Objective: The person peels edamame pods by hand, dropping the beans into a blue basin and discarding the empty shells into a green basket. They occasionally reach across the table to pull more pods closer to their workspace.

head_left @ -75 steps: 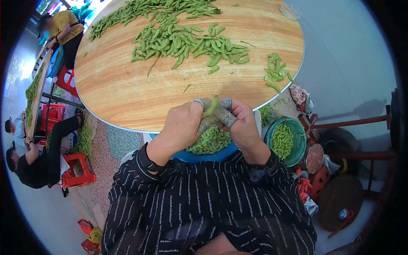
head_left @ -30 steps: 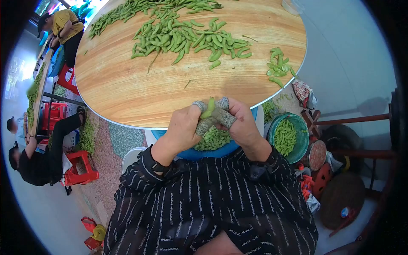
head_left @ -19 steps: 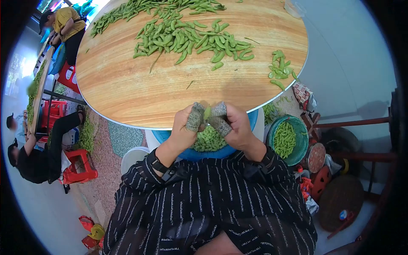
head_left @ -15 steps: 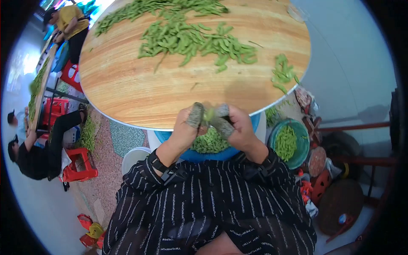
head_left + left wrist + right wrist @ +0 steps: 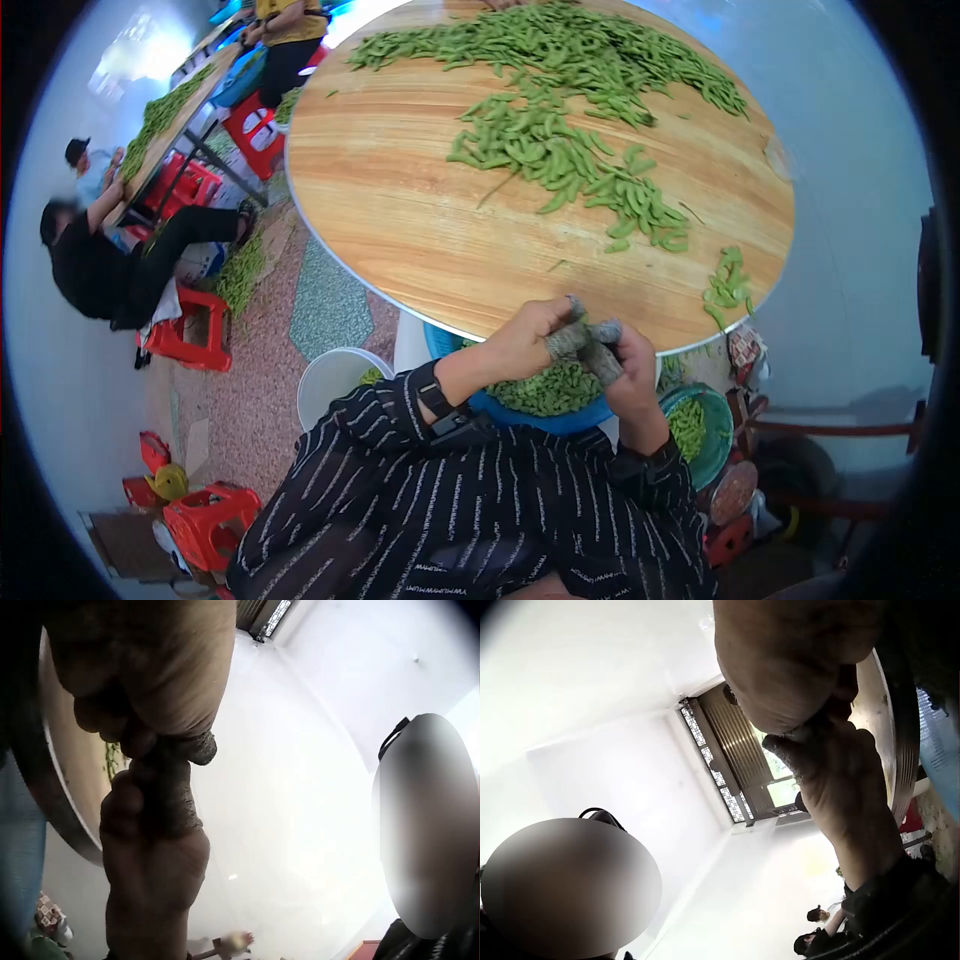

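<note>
My left hand [image 5: 530,342] and right hand [image 5: 632,372] meet at the fingertips over a blue basin [image 5: 570,420], just in front of the table edge. Grey knitted finger covers wrap the thumbs and some fingers. Both hands have curled fingers and pinch an edamame pod, which the covered fingertips hide in this view. Shelled green beans [image 5: 550,390] fill the basin below. In the left wrist view, the two hands press together at the covered fingers [image 5: 176,799]. The right wrist view shows the same contact, dark against a window.
A heap of edamame pods [image 5: 560,160] lies on the round wooden table [image 5: 400,220], with a small pile of pods [image 5: 728,285] at its right edge. A green bucket [image 5: 712,440] stands right, a white bucket [image 5: 325,385] left. Seated people [image 5: 95,265] and red stools [image 5: 190,330] are at left.
The head view has turned, so table and hands sit farther right and lower. The pod, visible between the fingertips earlier, is now hidden as the hands stay together.
</note>
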Motion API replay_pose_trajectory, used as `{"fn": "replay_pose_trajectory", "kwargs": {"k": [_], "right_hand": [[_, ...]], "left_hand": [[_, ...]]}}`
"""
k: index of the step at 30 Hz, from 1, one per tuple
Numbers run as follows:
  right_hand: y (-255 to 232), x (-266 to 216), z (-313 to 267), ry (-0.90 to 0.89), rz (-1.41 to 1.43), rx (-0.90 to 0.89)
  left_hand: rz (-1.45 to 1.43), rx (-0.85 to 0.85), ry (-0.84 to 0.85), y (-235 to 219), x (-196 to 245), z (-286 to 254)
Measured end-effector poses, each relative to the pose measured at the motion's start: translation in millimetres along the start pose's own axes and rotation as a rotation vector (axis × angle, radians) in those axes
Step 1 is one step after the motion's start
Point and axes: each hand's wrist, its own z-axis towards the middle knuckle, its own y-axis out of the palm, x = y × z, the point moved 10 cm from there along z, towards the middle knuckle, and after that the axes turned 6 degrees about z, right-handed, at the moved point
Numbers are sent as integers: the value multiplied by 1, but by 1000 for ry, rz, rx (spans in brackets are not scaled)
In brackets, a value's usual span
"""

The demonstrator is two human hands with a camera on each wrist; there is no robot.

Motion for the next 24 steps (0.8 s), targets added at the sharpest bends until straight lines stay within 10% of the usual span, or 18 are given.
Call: {"fn": "replay_pose_trajectory", "kwargs": {"k": [4, 9, 18, 24], "right_hand": [[0, 12, 6, 116, 134, -34], [2, 18, 4, 189, 213, 19], [3, -17, 7, -203, -427, 53], [-51, -26, -18, -55, -282, 111]], "left_hand": [[91, 2, 30, -3, 11, -3], [-193, -40, -347, -5, -19, -7], [-188, 43, -513, -12, -26, -10], [-10, -24, -245, 8, -1, -9]]}}
